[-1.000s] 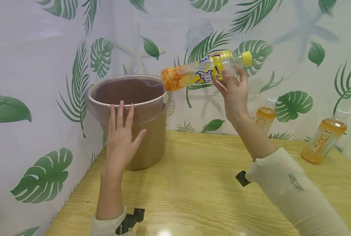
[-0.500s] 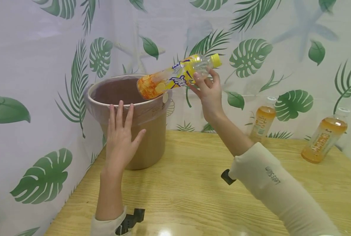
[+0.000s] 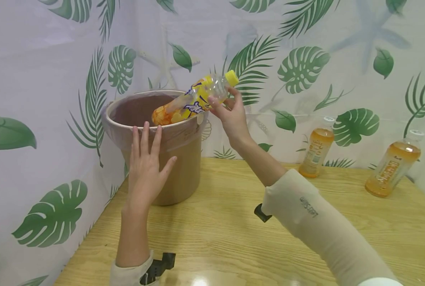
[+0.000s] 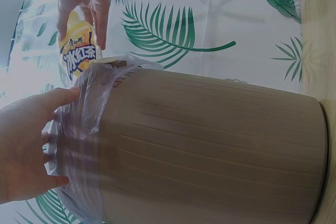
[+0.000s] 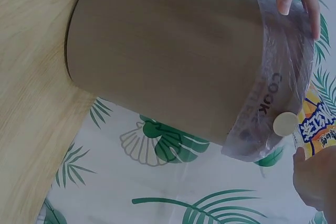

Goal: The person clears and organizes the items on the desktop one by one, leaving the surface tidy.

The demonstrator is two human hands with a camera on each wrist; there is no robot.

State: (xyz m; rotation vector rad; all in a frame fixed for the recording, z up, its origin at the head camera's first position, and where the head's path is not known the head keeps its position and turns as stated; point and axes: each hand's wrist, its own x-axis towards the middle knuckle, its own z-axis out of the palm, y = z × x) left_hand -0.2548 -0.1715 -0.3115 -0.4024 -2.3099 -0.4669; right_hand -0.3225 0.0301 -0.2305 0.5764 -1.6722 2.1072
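Note:
A brown trash bin (image 3: 176, 171), lined with a clear plastic bag (image 4: 84, 129), stands on the table at the left. My left hand (image 3: 145, 171) rests on its near rim with fingers straight and spread. Above the bin's right side, my right hand (image 3: 232, 117) grips a plastic drink bottle (image 3: 198, 99) near its neck. This bottle has a yellow cap, a yellow and purple label and an orange lower part. It tilts with its base down inside the rim and its cap up to the right. In the right wrist view the label (image 5: 317, 124) shows beside the bin's round button.
Two bottles with amber contents and white caps stand at the right: one bottle (image 3: 316, 153) near the wall, another bottle (image 3: 393, 169) further right. The wood-grain table (image 3: 226, 230) meets a leaf-patterned wall covering (image 3: 262, 91) behind and at the left.
My right hand has moved left and slightly down with the bottle, whose base went from beside the rim to inside the bin's opening and tilted more steeply. My left hand has stayed put.

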